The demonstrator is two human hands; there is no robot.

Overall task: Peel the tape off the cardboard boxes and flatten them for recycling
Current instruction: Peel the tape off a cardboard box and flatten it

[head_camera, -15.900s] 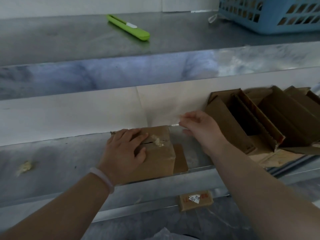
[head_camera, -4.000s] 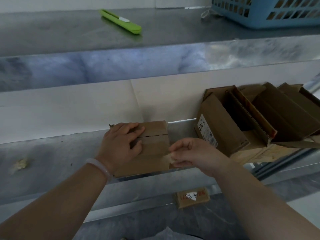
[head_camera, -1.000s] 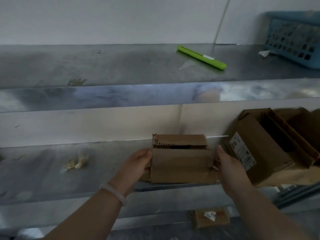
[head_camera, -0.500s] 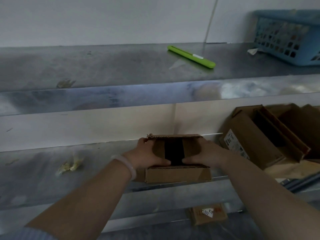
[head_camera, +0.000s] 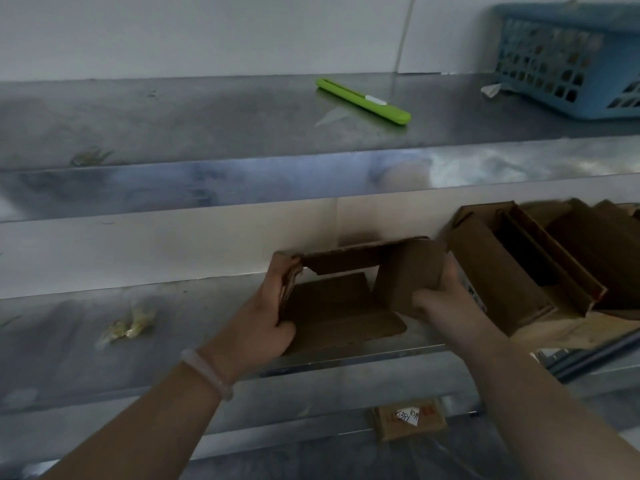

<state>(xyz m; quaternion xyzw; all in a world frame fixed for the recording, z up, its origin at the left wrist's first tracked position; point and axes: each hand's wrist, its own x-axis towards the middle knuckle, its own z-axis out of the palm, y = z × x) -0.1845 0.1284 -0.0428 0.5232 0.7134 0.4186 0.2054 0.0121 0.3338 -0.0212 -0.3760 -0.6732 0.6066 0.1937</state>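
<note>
Now box spread wider, hands gripping sides

We stretch both bare forearms forward, our left hand, a pale bracelet on its wrist, gripping the left side of the cardboard box and our right hand curled round its right side, thumb in front.

A green box cutter lies on the upper steel shelf. Well right of the cutter stands a blue plastic basket, with a white paper scrap just beside it. Behind the cutter is a white wall.
</note>
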